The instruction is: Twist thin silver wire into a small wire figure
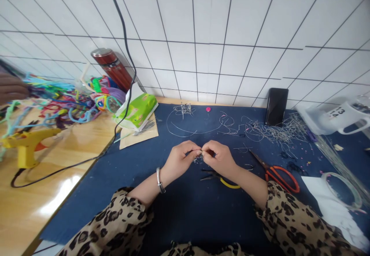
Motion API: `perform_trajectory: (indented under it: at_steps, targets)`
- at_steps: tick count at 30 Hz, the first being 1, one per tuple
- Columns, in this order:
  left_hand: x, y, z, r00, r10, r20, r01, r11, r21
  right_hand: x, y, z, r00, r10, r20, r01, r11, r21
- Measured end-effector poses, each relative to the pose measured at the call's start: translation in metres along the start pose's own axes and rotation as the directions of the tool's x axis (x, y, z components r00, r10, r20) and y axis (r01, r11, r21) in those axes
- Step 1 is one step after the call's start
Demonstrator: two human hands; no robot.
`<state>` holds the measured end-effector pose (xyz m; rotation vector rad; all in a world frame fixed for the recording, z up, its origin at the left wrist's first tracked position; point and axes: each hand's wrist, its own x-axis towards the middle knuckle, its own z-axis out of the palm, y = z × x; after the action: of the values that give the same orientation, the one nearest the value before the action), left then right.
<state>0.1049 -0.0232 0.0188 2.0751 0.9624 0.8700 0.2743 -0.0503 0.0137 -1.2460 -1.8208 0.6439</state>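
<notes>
My left hand and my right hand meet above the dark blue mat, fingertips pinched together. Between them is a small bundle of thin silvery wire, partly hidden by the fingers; its exact shape is too small to make out. Just below my right hand lie yellow-handled pliers, with that forearm covering part of them. Orange-handled scissors rest to the right of my right forearm. Past my hands, a long loose wire curls over the mat.
At left are a yellow glue gun with a black cord, a heap of colourful pipe cleaners, a green tissue pack and a red flask. A phone, tangled wire, tape roll and white mug stand right. Another person's hand shows.
</notes>
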Motion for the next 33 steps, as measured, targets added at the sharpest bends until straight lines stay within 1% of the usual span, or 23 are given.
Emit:
perform_trajectory:
  at_steps: [3,7,9,10,14,19,20,22,24,26,27,29,30,31,33]
  targets:
    - [-0.004,0.002,0.004,0.997,0.054,-0.049,-0.046,0.989,0.142,0.0,-0.001,-0.001,1.0,0.022,-0.003,-0.023,1.0,-0.018]
    - [-0.006,0.003,0.005,0.978,0.201,-0.06,-0.166,0.915,0.367,0.001,-0.001,-0.002,0.999,0.041,0.013,-0.04,0.998,-0.049]
    - [-0.006,0.003,0.004,0.967,0.248,-0.056,-0.205,0.89,0.408,0.002,-0.002,-0.003,0.998,0.04,0.039,-0.037,0.998,-0.058]
    - [-0.006,0.003,0.004,0.968,0.244,-0.065,-0.199,0.895,0.398,0.003,-0.002,-0.004,0.998,0.037,0.05,-0.034,0.998,-0.06]
    - [-0.004,0.006,0.002,0.985,0.113,-0.127,-0.077,0.962,0.26,0.005,-0.002,-0.006,0.998,0.008,0.062,-0.004,0.998,-0.064]
    - [-0.002,0.008,-0.003,0.989,0.051,-0.139,-0.03,0.988,0.15,0.004,0.0,-0.007,0.998,-0.021,0.053,0.027,0.994,-0.111]
    - [-0.001,0.007,-0.004,0.991,0.029,-0.133,-0.017,0.995,0.097,0.004,0.001,-0.007,0.998,-0.022,0.054,0.029,0.993,-0.118]
    - [0.0,0.007,-0.005,0.992,-0.045,-0.118,0.036,0.996,-0.077,0.004,0.002,-0.008,0.998,-0.017,0.063,0.025,0.992,-0.127]
    - [0.001,0.006,-0.005,0.984,-0.148,-0.103,0.111,0.945,-0.308,0.005,0.002,-0.009,0.998,-0.007,0.07,0.016,0.992,-0.127]
    - [0.001,0.006,-0.004,0.969,-0.242,-0.051,0.181,0.834,-0.522,0.006,0.003,-0.01,0.998,0.0,0.07,0.009,0.992,-0.124]
    - [0.001,0.006,-0.004,0.964,-0.267,-0.004,0.21,0.768,-0.605,0.006,0.004,-0.01,0.998,0.0,0.066,0.008,0.992,-0.124]
    - [0.002,0.006,-0.004,0.955,-0.275,0.112,0.27,0.646,-0.714,0.007,0.005,-0.011,0.999,-0.002,0.051,0.009,0.991,-0.132]
    - [0.003,0.006,-0.004,0.95,-0.268,0.161,0.295,0.6,-0.744,0.007,0.005,-0.01,0.999,-0.006,0.043,0.011,0.991,-0.136]
    - [0.003,0.006,-0.005,0.946,-0.259,0.196,0.313,0.568,-0.761,0.006,0.004,-0.01,0.999,-0.012,0.038,0.017,0.99,-0.137]
    - [0.004,0.006,-0.005,0.941,-0.259,0.216,0.327,0.538,-0.777,0.005,0.003,-0.009,0.999,-0.031,0.04,0.036,0.991,-0.131]
